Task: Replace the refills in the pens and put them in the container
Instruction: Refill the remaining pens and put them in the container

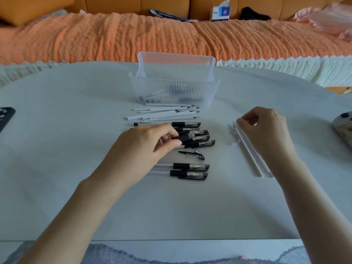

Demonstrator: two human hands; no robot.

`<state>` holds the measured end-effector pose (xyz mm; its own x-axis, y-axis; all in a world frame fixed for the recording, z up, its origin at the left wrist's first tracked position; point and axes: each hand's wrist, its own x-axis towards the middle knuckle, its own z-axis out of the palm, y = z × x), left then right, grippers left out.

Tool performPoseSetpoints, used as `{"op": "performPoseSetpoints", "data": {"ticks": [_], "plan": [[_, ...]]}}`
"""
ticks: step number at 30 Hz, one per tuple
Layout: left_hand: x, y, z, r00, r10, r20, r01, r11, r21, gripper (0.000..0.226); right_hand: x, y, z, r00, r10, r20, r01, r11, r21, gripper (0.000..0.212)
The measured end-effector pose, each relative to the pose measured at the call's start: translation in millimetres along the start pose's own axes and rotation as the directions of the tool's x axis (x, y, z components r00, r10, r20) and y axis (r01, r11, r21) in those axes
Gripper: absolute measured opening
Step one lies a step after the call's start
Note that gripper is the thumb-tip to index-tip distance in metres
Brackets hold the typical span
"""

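1. Black-gripped pen — pinched between thumb and fingers of the left hand, on the pen pile near the ribbed clear container.
2. Right hand curls at the tips of the clear refills; whether it pinches one I cannot tell.
3. The step, I judge, is taking up the next pen — then unscrew it and fit a white refill.

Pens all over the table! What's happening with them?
A person is working through a pile of clear pens with black grips and caps. The left hand pinches one pen from the pile, while the right hand pinches the far end of thin clear tubes lying on the pale table. White refill sticks wait before the clear ribbed plastic container, which already holds a few pens.
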<state>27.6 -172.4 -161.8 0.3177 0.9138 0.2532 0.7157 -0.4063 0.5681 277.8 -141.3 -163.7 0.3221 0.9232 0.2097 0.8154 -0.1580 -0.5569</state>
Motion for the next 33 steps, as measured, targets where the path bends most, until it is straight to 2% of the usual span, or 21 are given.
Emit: {"op": "performPoseSetpoints", "data": {"ticks": [3,8,15,21,26,29,33], "plan": [[0.4,-0.3,0.0,1.000,0.008,-0.011,-0.008,1.000,0.006,0.021,0.9,-10.1,1.2,0.992,-0.127,-0.004,0.127,0.990,0.055,0.010],[0.9,-0.8,0.0,1.000,0.001,-0.010,-0.001,1.000,0.011,0.017,5.9,-26.3,27.2,0.934,-0.343,0.098,0.339,0.939,0.061,0.019],[1.4,-3.8,-4.2,1.000,-0.016,0.003,0.016,1.000,-0.003,0.012,8.7,-35.8,50.4,0.899,-0.403,0.170,0.410,0.912,-0.006,0.022],[1.6,-3.1,-5.0,1.000,-0.029,-0.004,0.029,0.999,-0.021,0.013,11.0,-31.8,49.0,0.918,-0.370,0.145,0.368,0.929,0.044,0.007],[0.2,-4.2,-5.8,0.999,-0.041,-0.033,0.039,0.998,-0.058,0.012,8.7,-29.0,44.1,0.941,-0.324,0.095,0.318,0.945,0.074,0.006],[0.5,-7.4,-6.2,0.997,-0.056,-0.058,0.051,0.995,-0.080,0.011,7.9,-25.1,28.8,0.965,-0.262,0.033,0.246,0.938,0.246,0.008],[2.0,-11.5,-6.7,0.989,-0.113,-0.093,0.099,0.985,-0.139,0.005,2.6,-18.8,7.2,0.970,-0.240,0.047,0.194,0.871,0.451,0.015]]}}
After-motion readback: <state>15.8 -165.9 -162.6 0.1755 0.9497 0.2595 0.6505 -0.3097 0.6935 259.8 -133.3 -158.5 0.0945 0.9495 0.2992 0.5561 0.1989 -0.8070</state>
